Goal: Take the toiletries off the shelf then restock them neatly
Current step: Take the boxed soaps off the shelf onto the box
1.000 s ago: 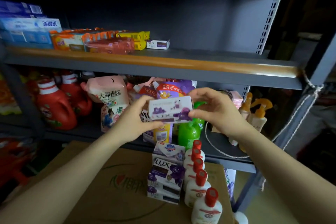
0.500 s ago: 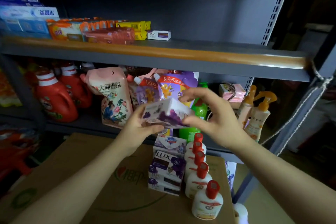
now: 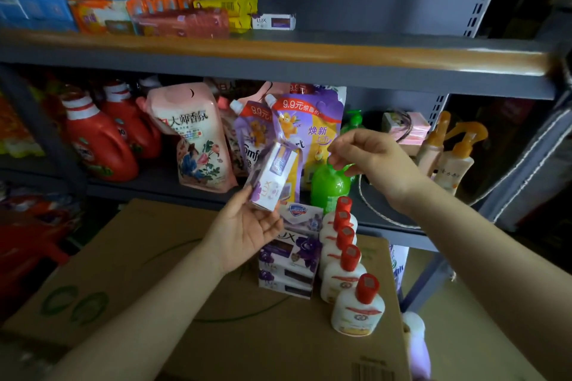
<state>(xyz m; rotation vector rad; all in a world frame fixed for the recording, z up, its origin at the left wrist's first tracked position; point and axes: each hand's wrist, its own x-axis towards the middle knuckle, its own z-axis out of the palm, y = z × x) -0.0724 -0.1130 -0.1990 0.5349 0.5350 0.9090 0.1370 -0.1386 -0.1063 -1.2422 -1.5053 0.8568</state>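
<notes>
My left hand (image 3: 247, 230) holds a white and purple soap box (image 3: 271, 176) upright and tilted, above the cardboard box. My right hand (image 3: 368, 158) hovers to the right of it, fingers loosely apart, holding nothing, just over a green bottle (image 3: 329, 184). Below the held box a stack of purple soap boxes (image 3: 291, 257) stands on the cardboard, and a row of several white bottles with red caps (image 3: 346, 263) lines up beside it. One more soap box (image 3: 274, 22) lies on the upper shelf (image 3: 309, 52).
A big cardboard box (image 3: 154, 281) serves as the work surface in front of the shelf. The lower shelf carries red detergent jugs (image 3: 99, 139), refill pouches (image 3: 198, 139) and spray bottles (image 3: 455, 151). The upper shelf's left side holds packed soap bars (image 3: 148, 14).
My right hand has let go of the soap box and moved right. My left hand has turned the box from flat to upright and lowered it slightly.
</notes>
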